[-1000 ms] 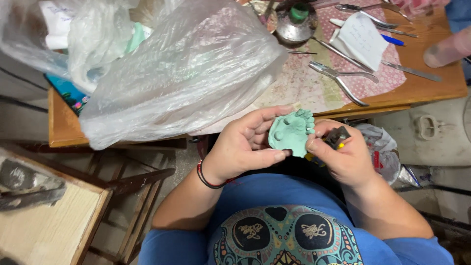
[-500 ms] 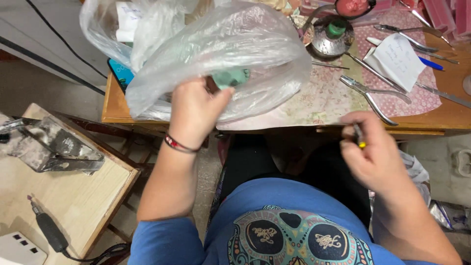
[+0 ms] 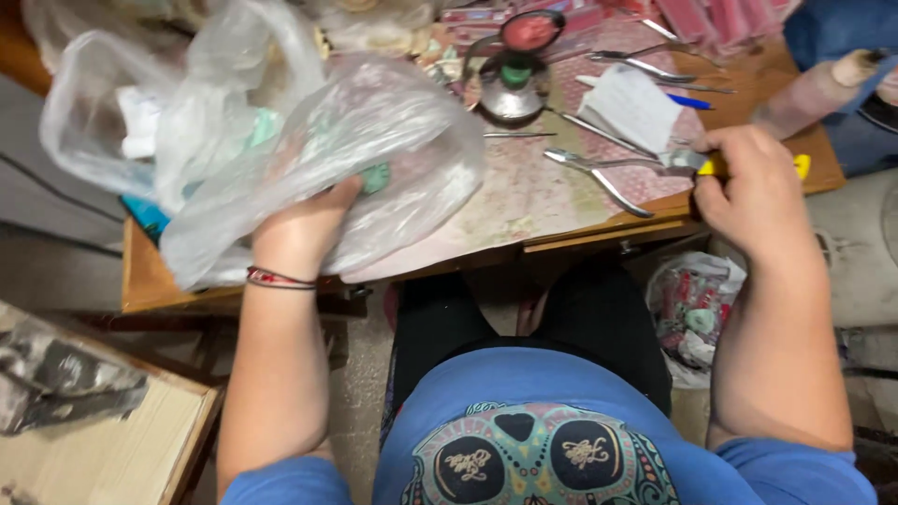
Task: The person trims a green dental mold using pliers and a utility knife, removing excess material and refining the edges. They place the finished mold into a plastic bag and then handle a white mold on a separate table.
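Note:
My left hand (image 3: 301, 234) reaches into a large clear plastic bag (image 3: 374, 112) lying on the wooden table (image 3: 150, 281). Its fingertips hold a green moulded piece (image 3: 376, 178), seen through the plastic. My right hand (image 3: 758, 187) rests at the table's front right edge. It is closed around a small yellow-handled tool (image 3: 801, 166), whose metal tip points left. A red-and-black band circles my left wrist.
Long metal pliers (image 3: 599, 173), a folded white paper (image 3: 636, 108), a blue pen (image 3: 692, 101), a small metal pot (image 3: 510, 89) and a red dish (image 3: 530, 30) lie on the table. Another person's arm (image 3: 823, 89) rests at the far right. A bag of scraps (image 3: 697, 309) sits on the floor.
My left hand carried the green piece from my lap up into the plastic bag. My right hand moved up to the table edge with the yellow-handled tool.

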